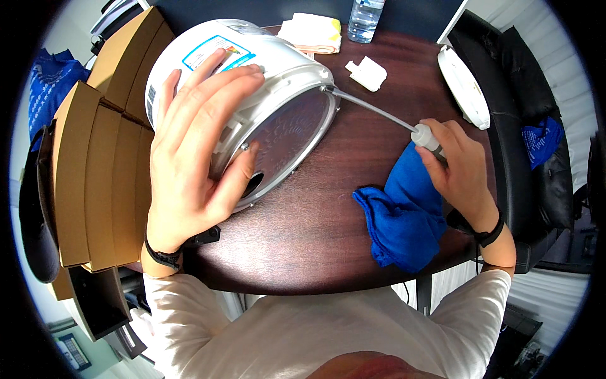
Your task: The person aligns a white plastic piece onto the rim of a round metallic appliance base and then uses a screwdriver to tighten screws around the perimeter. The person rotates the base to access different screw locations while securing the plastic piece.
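On the dark wood table a white rounded appliance [284, 74], perhaps a rice cooker, lies on its side, its round grey end face [287, 142] turned toward me. My left hand [199, 136] rests spread on its side, the thumb at the rim beside a screw. In my right hand [461, 161] is the grey-white handle of a screwdriver [379, 112]. Its long shaft slants up to the left, and the tip meets the rim's upper right; whether it sits in a screw I cannot tell. A crumpled blue cloth [407, 218] lies below my right hand.
A small white plastic part [367, 74], a folded cloth [310, 33] and a water bottle [365, 20] are at the back. At the right edge lies a white oval cover [464, 87]. Cardboard boxes [79, 183] stand left; a black sofa [530, 114] stands right.
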`<move>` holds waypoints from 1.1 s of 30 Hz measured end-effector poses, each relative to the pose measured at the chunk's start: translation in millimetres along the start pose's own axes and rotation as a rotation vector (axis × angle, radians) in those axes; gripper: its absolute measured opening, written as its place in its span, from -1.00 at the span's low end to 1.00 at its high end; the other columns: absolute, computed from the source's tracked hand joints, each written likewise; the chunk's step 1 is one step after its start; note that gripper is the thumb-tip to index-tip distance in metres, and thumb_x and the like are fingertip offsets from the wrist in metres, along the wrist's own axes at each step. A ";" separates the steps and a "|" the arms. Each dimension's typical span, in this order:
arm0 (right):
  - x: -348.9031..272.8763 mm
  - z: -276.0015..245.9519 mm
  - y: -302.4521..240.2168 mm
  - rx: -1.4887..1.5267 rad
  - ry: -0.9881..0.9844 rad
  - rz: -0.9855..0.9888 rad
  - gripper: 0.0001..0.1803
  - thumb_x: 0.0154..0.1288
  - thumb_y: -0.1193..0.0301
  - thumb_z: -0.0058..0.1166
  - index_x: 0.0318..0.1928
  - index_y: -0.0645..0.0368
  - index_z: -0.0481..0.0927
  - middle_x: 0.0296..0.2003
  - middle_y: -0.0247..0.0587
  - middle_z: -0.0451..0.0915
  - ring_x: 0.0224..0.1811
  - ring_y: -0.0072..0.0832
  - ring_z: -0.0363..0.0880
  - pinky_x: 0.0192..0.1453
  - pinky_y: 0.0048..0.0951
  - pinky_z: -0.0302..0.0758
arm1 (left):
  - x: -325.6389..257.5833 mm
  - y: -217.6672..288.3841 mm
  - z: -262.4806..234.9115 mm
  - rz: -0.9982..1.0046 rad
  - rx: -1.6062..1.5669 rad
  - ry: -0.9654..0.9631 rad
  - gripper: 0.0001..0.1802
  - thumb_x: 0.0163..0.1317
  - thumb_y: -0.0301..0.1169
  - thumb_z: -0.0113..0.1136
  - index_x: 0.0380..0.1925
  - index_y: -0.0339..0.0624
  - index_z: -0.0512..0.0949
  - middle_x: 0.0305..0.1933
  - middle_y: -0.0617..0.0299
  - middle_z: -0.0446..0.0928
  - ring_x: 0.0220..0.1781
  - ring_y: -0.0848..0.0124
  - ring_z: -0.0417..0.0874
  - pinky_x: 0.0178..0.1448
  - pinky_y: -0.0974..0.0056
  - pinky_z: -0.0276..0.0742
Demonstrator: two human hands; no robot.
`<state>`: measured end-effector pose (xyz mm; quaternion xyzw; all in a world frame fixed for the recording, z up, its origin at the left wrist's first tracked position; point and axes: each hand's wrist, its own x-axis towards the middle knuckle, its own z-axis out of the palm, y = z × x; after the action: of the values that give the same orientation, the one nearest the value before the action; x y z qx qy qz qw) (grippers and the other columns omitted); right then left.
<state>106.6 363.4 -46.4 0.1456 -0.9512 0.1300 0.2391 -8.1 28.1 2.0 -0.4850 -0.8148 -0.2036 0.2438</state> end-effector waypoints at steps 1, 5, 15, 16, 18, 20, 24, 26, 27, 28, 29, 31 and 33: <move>-0.6 1.0 0.5 -0.001 -0.001 0.001 -0.59 0.28 0.34 0.29 0.09 0.21 0.56 -0.28 -0.16 0.58 -0.43 -0.27 0.65 -0.43 -0.35 0.51 | 0.5 -0.1 0.5 0.000 0.003 -0.003 -0.40 0.08 -0.44 0.25 0.21 -0.20 0.52 0.26 0.01 0.57 0.50 -0.09 0.36 0.60 -0.25 -0.05; -1.9 2.0 0.4 0.007 -0.012 0.022 -0.60 0.28 0.34 0.29 0.09 0.21 0.57 -0.28 -0.16 0.58 -0.43 -0.27 0.65 -0.43 -0.36 0.51 | 1.3 0.4 1.1 -0.001 0.006 -0.008 -0.40 0.06 -0.46 0.24 0.21 -0.20 0.52 0.26 0.01 0.57 0.50 -0.09 0.35 0.60 -0.25 -0.05; -2.5 4.7 -1.3 -0.013 -0.006 0.015 -0.60 0.29 0.33 0.28 0.08 0.22 0.56 -0.27 -0.15 0.58 -0.43 -0.27 0.65 -0.44 -0.36 0.51 | 0.2 0.4 0.6 0.002 -0.004 -0.001 -0.39 0.05 -0.46 0.24 0.21 -0.20 0.52 0.26 0.00 0.58 0.50 -0.09 0.36 0.60 -0.25 -0.05; -1.4 3.7 -2.5 -0.027 -0.007 0.017 -0.61 0.29 0.33 0.28 0.07 0.21 0.56 -0.27 -0.14 0.58 -0.43 -0.27 0.66 -0.43 -0.36 0.51 | 0.4 -0.2 1.2 0.007 -0.003 -0.001 -0.39 0.05 -0.47 0.24 0.20 -0.21 0.52 0.26 0.00 0.58 0.50 -0.09 0.36 0.60 -0.25 -0.05; 0.1 4.7 -4.5 -0.033 -0.026 0.041 -0.64 0.31 0.33 0.26 0.05 0.21 0.56 -0.28 -0.13 0.58 -0.43 -0.26 0.66 -0.42 -0.36 0.51 | 0.8 -1.7 2.4 0.016 -0.001 -0.002 -0.40 0.05 -0.47 0.23 0.20 -0.21 0.53 0.26 -0.01 0.57 0.50 -0.09 0.36 0.60 -0.25 -0.04; 1.6 7.4 -6.9 -0.014 -0.061 0.085 -0.68 0.35 0.34 0.23 0.02 0.22 0.56 -0.31 -0.11 0.59 -0.42 -0.26 0.66 -0.41 -0.34 0.52 | 1.7 1.2 0.6 0.001 -0.003 -0.010 -0.39 0.03 -0.49 0.22 0.19 -0.22 0.53 0.26 -0.02 0.57 0.50 -0.09 0.36 0.59 -0.25 -0.04; -3.7 17.3 -26.7 0.480 -0.136 0.175 -0.79 0.47 0.37 0.09 -0.04 0.26 0.53 -0.49 -0.16 0.55 -0.49 -0.39 0.61 -0.43 -0.41 0.47 | 1.5 2.1 3.9 0.000 -0.001 0.008 -0.39 0.01 -0.52 0.21 0.19 -0.24 0.53 0.26 -0.04 0.56 0.50 -0.09 0.36 0.59 -0.23 -0.02; -5.8 17.1 -32.6 0.768 -0.304 0.352 -0.80 0.50 0.35 0.06 -0.05 0.24 0.53 -0.50 -0.26 0.52 -0.54 -0.52 0.53 -0.46 -0.48 0.41 | 2.3 2.1 3.1 -0.001 0.011 0.009 -0.38 0.00 -0.53 0.21 0.18 -0.24 0.52 0.27 -0.04 0.56 0.51 -0.08 0.35 0.59 -0.22 -0.01; -6.9 16.9 -35.8 0.911 -0.389 0.442 -0.81 0.52 0.35 0.04 -0.06 0.23 0.53 -0.51 -0.31 0.51 -0.56 -0.58 0.49 -0.48 -0.51 0.39 | 2.7 2.3 2.6 -0.001 0.017 0.009 -0.38 -0.01 -0.54 0.21 0.18 -0.24 0.52 0.27 -0.05 0.55 0.51 -0.08 0.35 0.59 -0.21 -0.01; -7.0 15.1 -41.4 1.154 -0.455 0.566 -0.79 0.57 0.32 -0.03 -0.05 0.24 0.50 -0.52 -0.39 0.45 -0.61 -0.71 0.36 -0.56 -0.57 0.30 | 2.8 2.7 2.6 -0.005 0.018 0.007 -0.38 -0.01 -0.54 0.21 0.18 -0.24 0.52 0.27 -0.05 0.55 0.51 -0.07 0.35 0.59 -0.21 -0.01; -6.3 12.2 -44.5 1.281 -0.495 0.608 -0.77 0.58 0.32 -0.05 -0.04 0.25 0.49 -0.52 -0.39 0.44 -0.63 -0.70 0.36 -0.58 -0.58 0.28 | 3.1 3.2 2.7 -0.008 0.019 0.006 -0.38 -0.02 -0.53 0.21 0.18 -0.25 0.52 0.28 -0.05 0.55 0.51 -0.07 0.35 0.59 -0.21 -0.01; -3.4 4.6 -49.3 1.539 -0.578 0.689 -0.74 0.60 0.31 -0.11 -0.02 0.28 0.47 -0.52 -0.39 0.43 -0.66 -0.70 0.35 -0.63 -0.59 0.25 | 2.4 3.5 2.8 -0.014 0.019 0.004 -0.37 -0.02 -0.54 0.21 0.18 -0.25 0.52 0.28 -0.05 0.55 0.51 -0.07 0.35 0.59 -0.20 -0.01; 5.1 -9.2 -46.1 1.516 -0.661 0.745 -0.67 0.64 0.27 -0.20 0.05 0.33 0.44 -0.52 -0.34 0.43 -0.71 -0.68 0.35 -0.67 -0.58 0.25 | 0.4 3.5 3.0 -0.020 0.018 0.003 -0.36 -0.02 -0.54 0.21 0.19 -0.25 0.52 0.28 -0.05 0.54 0.51 -0.07 0.35 0.59 -0.21 -0.02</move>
<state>121.8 322.7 -27.8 -0.0230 -0.6161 0.7418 -0.2637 -5.8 31.7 0.2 -0.4743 -0.8210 -0.1995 0.2473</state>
